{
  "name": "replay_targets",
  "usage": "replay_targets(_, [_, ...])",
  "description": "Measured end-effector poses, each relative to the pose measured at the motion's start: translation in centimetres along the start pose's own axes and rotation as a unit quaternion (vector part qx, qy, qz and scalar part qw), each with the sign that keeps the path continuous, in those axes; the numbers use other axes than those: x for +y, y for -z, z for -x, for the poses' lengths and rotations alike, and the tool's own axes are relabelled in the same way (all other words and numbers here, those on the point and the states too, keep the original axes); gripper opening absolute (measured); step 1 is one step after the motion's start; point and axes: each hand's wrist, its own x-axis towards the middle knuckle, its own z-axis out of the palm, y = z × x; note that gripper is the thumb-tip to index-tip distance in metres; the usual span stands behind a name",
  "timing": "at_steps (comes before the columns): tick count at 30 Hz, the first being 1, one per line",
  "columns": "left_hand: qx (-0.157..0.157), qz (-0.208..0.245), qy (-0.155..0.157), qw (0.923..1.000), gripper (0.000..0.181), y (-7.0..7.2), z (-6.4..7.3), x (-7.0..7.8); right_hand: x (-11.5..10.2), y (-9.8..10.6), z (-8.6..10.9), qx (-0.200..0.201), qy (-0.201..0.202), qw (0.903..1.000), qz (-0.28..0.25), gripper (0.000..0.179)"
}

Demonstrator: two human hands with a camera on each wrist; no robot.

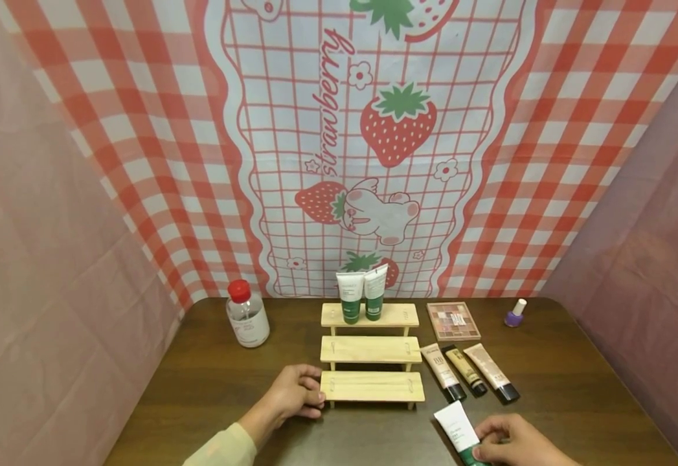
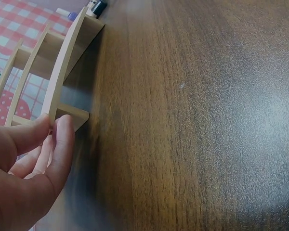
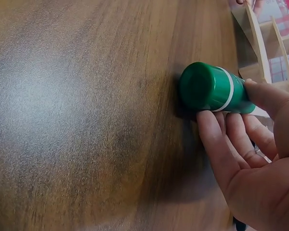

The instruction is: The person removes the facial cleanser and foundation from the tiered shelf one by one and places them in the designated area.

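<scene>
A three-step wooden display rack [image 1: 370,386] stands mid-table. At the left end of its lowest step, my left hand [image 1: 296,391] pinches the board's corner between thumb and fingers, as the left wrist view shows on the wooden board [image 2: 59,72]. My right hand [image 1: 513,440] holds a white and green squeeze tube [image 1: 457,426] at the front right, thumb on one side and fingers on the other. In the right wrist view its green cap [image 3: 197,86] points toward the camera, close over the table. Two similar tubes [image 1: 350,298] stand on caps on the top step.
Three cosmetic tubes [image 1: 467,370] lie right of the rack, with an eyeshadow palette [image 1: 454,321] behind them. Purple nail polish [image 1: 515,313] stands at the back right. A clear bottle with a red cap [image 1: 248,317] stands at the left. A strawberry-print cloth [image 1: 373,213] hangs behind.
</scene>
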Motion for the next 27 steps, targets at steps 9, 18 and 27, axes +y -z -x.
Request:
replay_targets(9, [0.0, 0.0, 0.007, 1.0, 0.054, -0.1, 0.12, 0.09, 0.04, -0.48, -0.52, 0.003, 0.02, 0.9997, 0.012, 0.023])
replay_targets(18, [-0.003, 0.003, 0.005, 1.0, 0.054, -0.12, 0.02, 0.03, -0.24, -0.67, -0.52, 0.016, -0.005, 0.9998, 0.007, 0.027])
replay_targets(27, [-0.001, 0.002, 0.006, 1.0, 0.054, -0.12, -0.04, 0.22, -0.63, -0.55, -0.59, 0.0, -0.017, 0.9995, -0.026, 0.027])
